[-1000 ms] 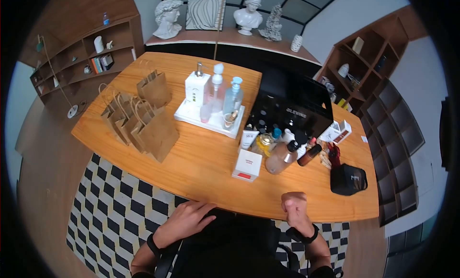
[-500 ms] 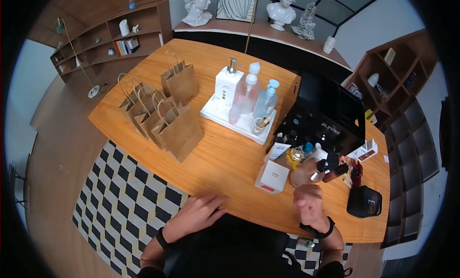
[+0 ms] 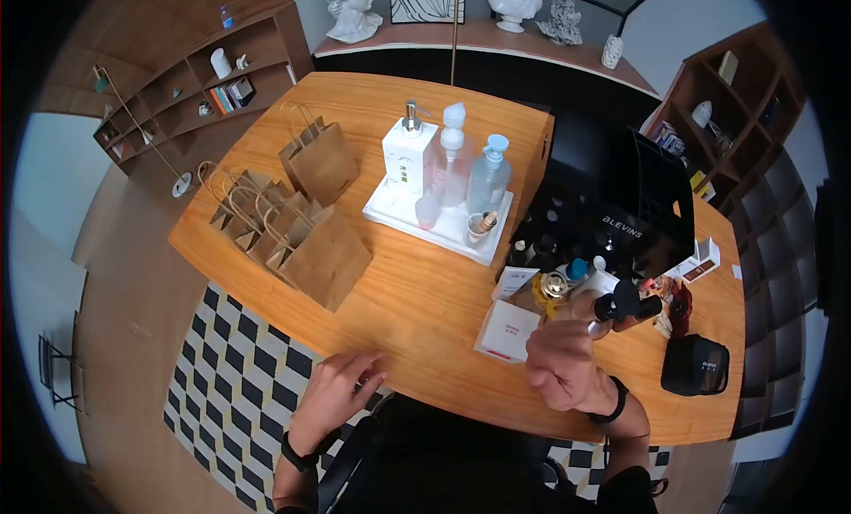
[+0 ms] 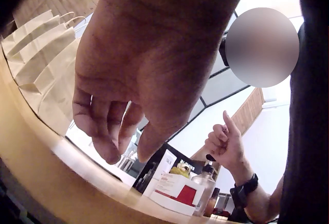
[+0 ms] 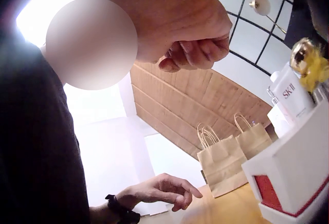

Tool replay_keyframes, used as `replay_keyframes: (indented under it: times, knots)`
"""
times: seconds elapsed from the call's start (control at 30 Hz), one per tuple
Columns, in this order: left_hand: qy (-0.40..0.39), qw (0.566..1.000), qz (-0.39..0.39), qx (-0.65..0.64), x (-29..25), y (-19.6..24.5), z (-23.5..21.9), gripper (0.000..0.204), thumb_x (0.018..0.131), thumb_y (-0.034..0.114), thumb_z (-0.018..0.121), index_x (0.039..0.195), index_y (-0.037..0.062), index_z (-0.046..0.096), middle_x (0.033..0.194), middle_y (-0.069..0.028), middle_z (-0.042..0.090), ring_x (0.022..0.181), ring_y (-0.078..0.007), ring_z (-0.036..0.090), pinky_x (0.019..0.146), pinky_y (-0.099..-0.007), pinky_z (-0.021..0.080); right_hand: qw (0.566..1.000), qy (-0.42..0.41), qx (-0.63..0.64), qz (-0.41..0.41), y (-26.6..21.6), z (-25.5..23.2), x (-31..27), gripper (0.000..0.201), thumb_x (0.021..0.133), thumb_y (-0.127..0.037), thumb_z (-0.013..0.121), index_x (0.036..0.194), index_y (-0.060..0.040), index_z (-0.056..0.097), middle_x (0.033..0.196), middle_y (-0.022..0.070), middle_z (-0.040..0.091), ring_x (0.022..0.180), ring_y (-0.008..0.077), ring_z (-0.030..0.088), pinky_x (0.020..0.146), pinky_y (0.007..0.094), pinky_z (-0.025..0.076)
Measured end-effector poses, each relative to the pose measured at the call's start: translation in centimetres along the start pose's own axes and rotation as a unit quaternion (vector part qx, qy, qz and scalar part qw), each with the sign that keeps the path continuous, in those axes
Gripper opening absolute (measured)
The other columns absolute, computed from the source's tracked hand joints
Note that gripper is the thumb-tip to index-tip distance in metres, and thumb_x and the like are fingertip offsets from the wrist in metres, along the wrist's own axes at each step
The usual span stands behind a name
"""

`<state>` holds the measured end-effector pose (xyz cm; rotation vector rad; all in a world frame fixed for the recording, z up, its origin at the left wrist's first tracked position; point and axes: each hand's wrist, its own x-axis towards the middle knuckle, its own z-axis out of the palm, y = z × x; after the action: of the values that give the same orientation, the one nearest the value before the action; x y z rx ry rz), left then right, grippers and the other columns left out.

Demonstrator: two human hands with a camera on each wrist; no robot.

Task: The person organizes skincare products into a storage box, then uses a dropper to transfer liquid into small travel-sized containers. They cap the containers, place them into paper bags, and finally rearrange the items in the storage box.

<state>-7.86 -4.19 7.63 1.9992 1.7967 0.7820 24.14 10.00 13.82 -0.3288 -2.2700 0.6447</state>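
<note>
My left hand [image 3: 332, 392] is at the table's front edge, fingers loosely bent and holding nothing. My right hand [image 3: 564, 365] is raised over the front of the table, close to a white box with a red patch [image 3: 509, 330]. In the left wrist view that right hand [image 4: 226, 142] has its fingers curled in and its thumb pointing up, with nothing in it. Behind it in the head view stand a black-capped bottle [image 3: 606, 311], partly hidden by the hand, a white tube [image 3: 514, 281] and a yellow bottle with a gold cap [image 3: 553, 286].
Several brown paper bags [image 3: 324, 259] stand on the left of the wooden table [image 3: 417, 346]. A white tray [image 3: 417, 227] holds pump bottles [image 3: 489, 179] in the middle. To the right are a large black case [image 3: 612, 204] and a small black pouch [image 3: 696, 366].
My right hand has risen and come forward over the table, next to the white box. My left hand has shifted only slightly. The head view has tilted and turned.
</note>
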Motion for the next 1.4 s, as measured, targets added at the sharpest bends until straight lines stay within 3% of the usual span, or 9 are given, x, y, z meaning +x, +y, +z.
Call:
replay_keyframes:
  times: [0.33,0.5,0.63,0.83,1.0,1.13,1.3,1.37,1.4]
  knots:
    - [-0.016,1.000,-0.012,0.018,1.6,1.5,1.6,0.028,0.091,0.014,0.080,0.116,0.0027,0.074,0.090,-0.0138,0.074,0.081,-0.0322,0.073,0.074,-0.0419,0.058,0.998,-0.046,0.016,-0.032,-1.1,-2.5,0.1,0.057,0.091,-0.047,0.083,0.064,-0.0075,0.052,0.058,0.0048,0.049,0.048,0.0240,0.051,0.045,0.0364,0.036]
    - [0.251,0.958,-0.135,0.041,1.4,-0.8,0.3,0.027,0.094,0.008,0.075,0.119,0.0011,0.069,0.115,-0.0155,0.072,0.096,-0.0276,0.072,0.077,-0.0378,0.057,0.997,-0.070,-0.015,-0.026,-1.5,-3.0,-0.3,0.059,0.089,-0.051,0.084,0.065,-0.0071,0.054,0.057,0.0024,0.047,0.048,0.0179,0.050,0.044,0.0327,0.037]
    - [0.310,0.930,-0.189,0.060,1.2,-3.4,-1.5,0.036,0.096,0.011,0.075,0.129,0.0002,0.065,0.143,-0.0167,0.059,0.109,-0.0271,0.070,0.083,-0.0380,0.058,0.997,-0.063,-0.013,-0.041,-1.4,-2.6,-0.3,0.056,0.090,-0.047,0.085,0.065,-0.0085,0.053,0.057,0.0021,0.047,0.047,0.0179,0.049,0.044,0.0324,0.038]
    - [0.298,0.922,-0.243,0.045,3.8,-3.7,-1.6,0.045,0.098,0.023,0.079,0.132,-0.0025,0.063,0.153,-0.0211,0.052,0.112,-0.0270,0.071,0.085,-0.0393,0.060,0.996,-0.091,-0.003,-0.024,-2.1,-2.7,-0.1,0.051,0.092,-0.040,0.085,0.066,-0.0084,0.055,0.058,0.0032,0.050,0.048,0.0179,0.052,0.044,0.0331,0.039]
    - [0.274,0.932,-0.220,0.087,4.9,-5.5,-1.3,0.048,0.099,0.032,0.079,0.125,-0.0065,0.067,0.146,-0.0248,0.057,0.101,-0.0272,0.076,0.075,-0.0369,0.060,0.993,-0.116,-0.009,-0.012,-2.0,-1.1,-0.4,0.049,0.095,-0.037,0.082,0.066,-0.0070,0.057,0.058,0.0043,0.051,0.049,0.0190,0.054,0.045,0.0346,0.040]
    - [0.308,0.942,-0.130,0.013,5.8,-7.7,-0.5,0.020,0.100,0.014,0.072,0.111,-0.0040,0.072,0.106,-0.0203,0.070,0.081,-0.0351,0.073,0.073,-0.0428,0.056,0.987,-0.127,0.094,0.036,-2.3,0.2,0.5,0.041,0.098,-0.028,0.080,0.071,-0.0033,0.062,0.059,0.0051,0.052,0.049,0.0224,0.055,0.046,0.0369,0.041]
    - [0.226,0.961,-0.131,0.090,3.5,-3.7,-1.8,0.012,0.098,0.006,0.071,0.098,-0.0057,0.070,0.109,-0.0186,0.070,0.078,-0.0392,0.071,0.065,-0.0399,0.056,0.988,-0.105,0.051,0.096,-3.8,1.2,3.4,0.023,0.098,-0.014,0.076,0.084,0.0027,0.068,0.075,0.0117,0.062,0.063,0.0272,0.062,0.056,0.0389,0.048]
    - [0.247,0.964,-0.030,0.092,2.3,-3.2,-0.9,0.015,0.101,0.008,0.072,0.103,-0.0063,0.071,0.100,-0.0168,0.066,0.065,-0.0321,0.066,0.060,-0.0393,0.054,0.991,-0.055,0.031,0.119,-4.0,2.2,4.3,0.016,0.099,-0.010,0.073,0.092,0.0049,0.070,0.084,0.0148,0.066,0.072,0.0294,0.066,0.062,0.0396,0.051]
    - [0.225,0.967,-0.042,0.114,1.4,-3.6,-0.3,0.010,0.093,0.003,0.074,0.098,-0.0047,0.071,0.115,-0.0163,0.071,0.080,-0.0367,0.073,0.069,-0.0400,0.060,0.992,-0.038,0.021,0.115,-3.8,2.7,4.7,0.012,0.100,-0.006,0.071,0.101,0.0061,0.070,0.093,0.0172,0.066,0.080,0.0316,0.066,0.070,0.0407,0.053]
